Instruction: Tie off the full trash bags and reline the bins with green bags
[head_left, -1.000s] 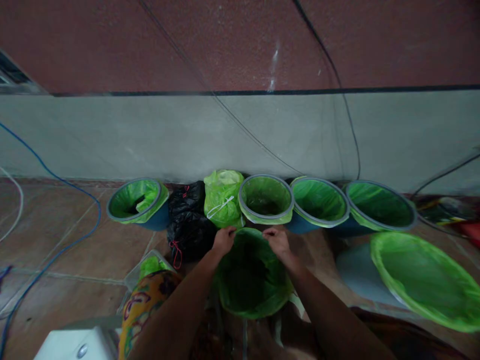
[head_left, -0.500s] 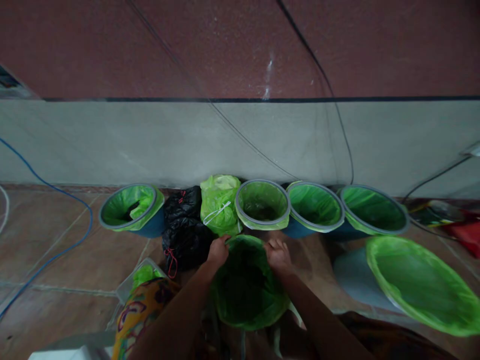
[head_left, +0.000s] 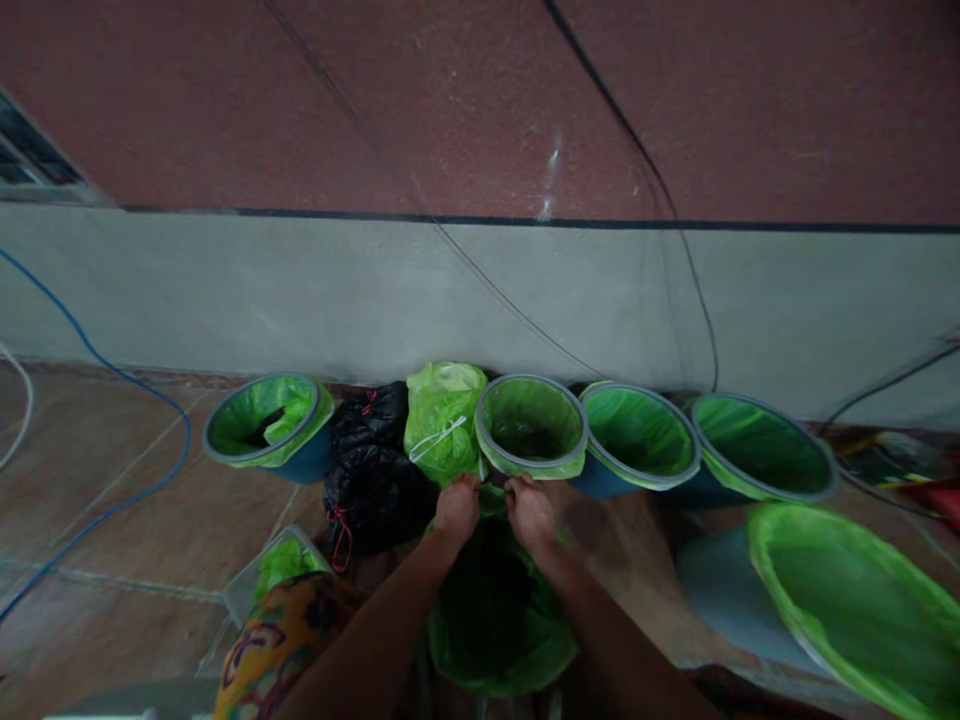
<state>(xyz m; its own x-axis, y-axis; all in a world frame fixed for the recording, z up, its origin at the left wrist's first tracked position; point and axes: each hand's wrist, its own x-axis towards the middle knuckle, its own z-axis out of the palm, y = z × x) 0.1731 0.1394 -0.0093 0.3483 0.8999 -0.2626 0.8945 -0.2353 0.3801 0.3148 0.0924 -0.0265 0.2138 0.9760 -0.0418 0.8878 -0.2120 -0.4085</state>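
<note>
A bin lined with a green garbage bag (head_left: 499,660) stands in front of me, low in the middle of the view. At the far side of its mouth, my left hand (head_left: 458,508) is closed on the edge of the bag. Close beside it, my right hand (head_left: 531,510) pinches the same far edge. The bin's outer wall is mostly hidden by the bag and my forearms. Just beyond my hands are a tied green bag (head_left: 442,425) with a white drawstring and a lined bin with a grey rim (head_left: 532,467).
More lined bins stand along the wall: a left one (head_left: 306,455) and two right ones (head_left: 609,482). A large lined bin (head_left: 731,580) is at my right. Black tied bags (head_left: 375,500), a clear tub (head_left: 244,588) and a blue hose (head_left: 176,460) lie left.
My hands have moved inward along the far edge of the garbage bag and are now close together. The view has tilted slightly upward.
</note>
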